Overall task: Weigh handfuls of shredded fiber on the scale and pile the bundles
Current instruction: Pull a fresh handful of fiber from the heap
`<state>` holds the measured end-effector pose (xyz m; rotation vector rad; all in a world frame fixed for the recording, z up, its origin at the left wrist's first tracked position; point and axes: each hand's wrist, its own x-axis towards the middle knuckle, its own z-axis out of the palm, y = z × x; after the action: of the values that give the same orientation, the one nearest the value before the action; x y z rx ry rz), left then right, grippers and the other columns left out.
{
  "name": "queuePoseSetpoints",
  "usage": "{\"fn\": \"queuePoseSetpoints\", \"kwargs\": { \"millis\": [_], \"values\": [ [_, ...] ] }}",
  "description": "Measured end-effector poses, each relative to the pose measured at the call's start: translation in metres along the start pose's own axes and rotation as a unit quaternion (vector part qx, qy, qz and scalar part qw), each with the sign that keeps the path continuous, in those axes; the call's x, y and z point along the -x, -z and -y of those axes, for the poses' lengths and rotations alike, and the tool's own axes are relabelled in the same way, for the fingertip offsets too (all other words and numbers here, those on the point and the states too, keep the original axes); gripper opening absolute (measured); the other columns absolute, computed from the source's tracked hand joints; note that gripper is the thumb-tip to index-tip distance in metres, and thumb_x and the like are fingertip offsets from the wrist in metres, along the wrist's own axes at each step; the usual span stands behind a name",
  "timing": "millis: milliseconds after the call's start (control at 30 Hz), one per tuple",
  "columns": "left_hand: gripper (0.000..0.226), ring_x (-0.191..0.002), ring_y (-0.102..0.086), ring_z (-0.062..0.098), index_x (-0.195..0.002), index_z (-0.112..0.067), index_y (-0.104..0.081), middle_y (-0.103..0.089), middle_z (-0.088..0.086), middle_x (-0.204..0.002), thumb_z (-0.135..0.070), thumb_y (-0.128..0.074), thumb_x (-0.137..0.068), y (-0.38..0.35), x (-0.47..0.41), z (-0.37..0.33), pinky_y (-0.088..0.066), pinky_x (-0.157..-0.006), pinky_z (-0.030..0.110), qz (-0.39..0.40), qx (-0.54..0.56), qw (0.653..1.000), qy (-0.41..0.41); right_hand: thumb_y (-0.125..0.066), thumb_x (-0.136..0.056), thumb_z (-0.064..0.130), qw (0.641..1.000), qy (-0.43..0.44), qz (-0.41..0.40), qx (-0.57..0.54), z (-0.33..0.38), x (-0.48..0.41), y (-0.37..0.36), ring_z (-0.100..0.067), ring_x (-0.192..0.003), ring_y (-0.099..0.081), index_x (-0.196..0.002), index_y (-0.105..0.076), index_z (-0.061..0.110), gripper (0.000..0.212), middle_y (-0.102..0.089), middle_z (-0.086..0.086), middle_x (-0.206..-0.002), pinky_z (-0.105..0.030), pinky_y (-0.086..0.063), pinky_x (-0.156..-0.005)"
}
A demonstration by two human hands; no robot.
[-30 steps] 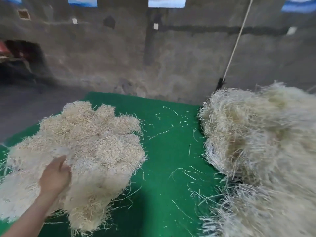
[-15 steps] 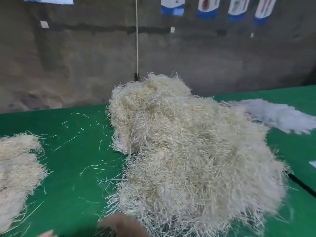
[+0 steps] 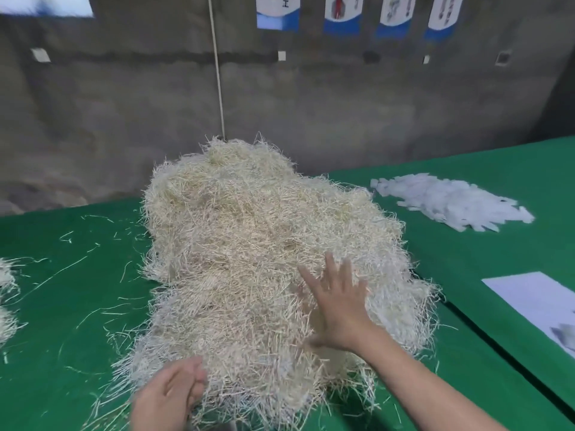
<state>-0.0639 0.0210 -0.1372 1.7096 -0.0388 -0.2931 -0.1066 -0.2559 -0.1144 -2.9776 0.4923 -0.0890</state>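
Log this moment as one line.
pile: on green table | left hand: at pile near edge, grip unclear | right hand: open, on pile

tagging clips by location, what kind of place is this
Probably a small workshop or processing shed: a big pile of shredded fiber on a green-covered table, a bare concrete wall behind.

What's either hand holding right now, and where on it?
Nothing clearly held. The right hand is spread open over the fiber pile; the left hand sits at its near edge, blurred, no grip visible.
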Motion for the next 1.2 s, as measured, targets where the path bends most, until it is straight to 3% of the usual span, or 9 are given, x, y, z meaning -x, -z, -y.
{"fn": "queuePoseSetpoints", "kwargs": {
  "millis": [167, 300, 500, 633, 733, 867, 967, 1100, 1200],
  "values": [
    [0.015, -0.06, -0.059, -0.001, -0.091, -0.021, -0.066, -0.066, -0.01, -0.07, -0.009, -0.059, -0.087, -0.056, -0.007, -0.041, -0.046, -0.044, 0.011, -0.041, -0.042, 0.995, -0.075, -0.076, -0.066, 0.02, 0.987, 0.085, 0.077, 0.109, 0.005, -0.015, -0.037, -0.05, -0.135, 0.021, -0.144, 0.008, 0.044, 0.117, 0.027, -0.014, -0.152, -0.071, 0.002, -0.105],
    [0.026, -0.085, -0.055, -0.005, -0.104, -0.027, -0.058, -0.062, -0.014, -0.097, -0.013, -0.064, -0.083, -0.078, -0.022, -0.057, -0.045, -0.062, 0.01, -0.022, -0.111, 0.987, -0.111, -0.061, -0.073, -0.007, 0.996, 0.076, -0.036, -0.001, -0.009, -0.044, -0.007, -0.022, -0.102, -0.052, -0.115, -0.056, 0.015, 0.047, -0.054, -0.008, -0.113, -0.031, -0.051, -0.087],
    [0.062, -0.115, -0.049, 0.009, -0.122, -0.032, -0.046, -0.052, -0.013, -0.122, -0.034, -0.074, -0.067, -0.113, -0.049, -0.104, -0.039, -0.095, 0.026, 0.033, -0.094, 0.984, -0.151, -0.067, -0.081, 0.003, 0.937, 0.064, -0.119, -0.323, -0.02, -0.092, 0.09, -0.018, -0.105, -0.06, -0.109, -0.062, 0.018, 0.032, -0.06, -0.003, -0.123, -0.002, -0.04, -0.07],
    [0.086, -0.124, -0.043, 0.008, -0.137, -0.028, -0.04, -0.044, -0.011, -0.136, -0.053, -0.067, -0.059, -0.135, -0.052, -0.132, -0.038, -0.094, 0.025, 0.0, -0.053, 0.977, -0.205, -0.059, -0.084, -0.006, 0.897, 0.027, -0.09, -0.431, -0.025, -0.1, 0.112, -0.007, -0.055, -0.054, -0.107, -0.065, 0.009, 0.027, -0.059, -0.011, -0.123, -0.011, -0.035, -0.037],
    [0.103, -0.128, -0.036, 0.005, -0.141, -0.035, -0.032, -0.033, -0.015, -0.145, -0.066, -0.068, -0.05, -0.142, -0.056, -0.148, -0.034, -0.097, 0.028, -0.056, -0.077, 0.96, -0.265, -0.059, -0.084, -0.006, 0.836, 0.016, -0.134, -0.532, -0.023, -0.103, 0.129, -0.003, -0.05, -0.052, -0.087, -0.064, 0.024, 0.03, -0.065, -0.003, -0.1, -0.015, -0.037, -0.038],
    [0.124, -0.126, -0.043, 0.018, -0.15, -0.032, -0.006, -0.034, 0.005, -0.147, -0.042, -0.084, -0.054, -0.159, -0.074, -0.168, -0.032, -0.099, 0.031, 0.139, 0.022, 0.988, -0.07, -0.066, -0.082, 0.002, 0.809, 0.084, -0.03, -0.58, -0.002, -0.097, 0.144, -0.005, -0.073, -0.063, -0.094, -0.06, 0.03, 0.031, -0.059, -0.005, -0.115, -0.018, -0.05, -0.063],
    [0.081, -0.125, -0.044, 0.02, -0.129, -0.013, -0.053, -0.046, 0.006, -0.14, -0.03, -0.08, -0.054, -0.155, -0.09, -0.156, -0.032, -0.101, 0.031, 0.13, 0.059, 0.989, -0.029, -0.061, -0.082, -0.004, 0.759, 0.12, 0.051, -0.638, -0.012, -0.099, 0.143, -0.005, -0.066, -0.057, -0.104, -0.056, 0.025, 0.037, -0.058, -0.004, -0.1, -0.021, -0.046, -0.056],
    [0.044, -0.137, -0.032, 0.02, -0.099, -0.024, -0.064, -0.05, -0.014, -0.129, -0.041, -0.071, -0.058, -0.154, -0.102, -0.157, -0.017, -0.112, 0.042, 0.101, 0.089, 0.991, -0.016, -0.057, -0.085, 0.004, 0.786, 0.079, -0.264, -0.554, -0.039, -0.1, 0.131, -0.002, -0.07, -0.049, -0.078, -0.053, 0.012, 0.011, -0.054, 0.004, -0.08, -0.015, -0.043, -0.062],
    [0.036, -0.134, -0.03, 0.019, -0.096, -0.03, -0.062, -0.042, -0.017, -0.129, -0.04, -0.07, -0.063, -0.156, -0.104, -0.161, -0.029, -0.105, 0.043, 0.1, 0.144, 0.984, -0.031, -0.055, -0.079, 0.055, 0.928, 0.183, -0.113, -0.304, -0.027, -0.09, 0.093, -0.004, -0.086, -0.052, -0.089, -0.055, 0.021, 0.036, -0.057, 0.006, -0.097, -0.024, -0.046, -0.08]
  ]
}}
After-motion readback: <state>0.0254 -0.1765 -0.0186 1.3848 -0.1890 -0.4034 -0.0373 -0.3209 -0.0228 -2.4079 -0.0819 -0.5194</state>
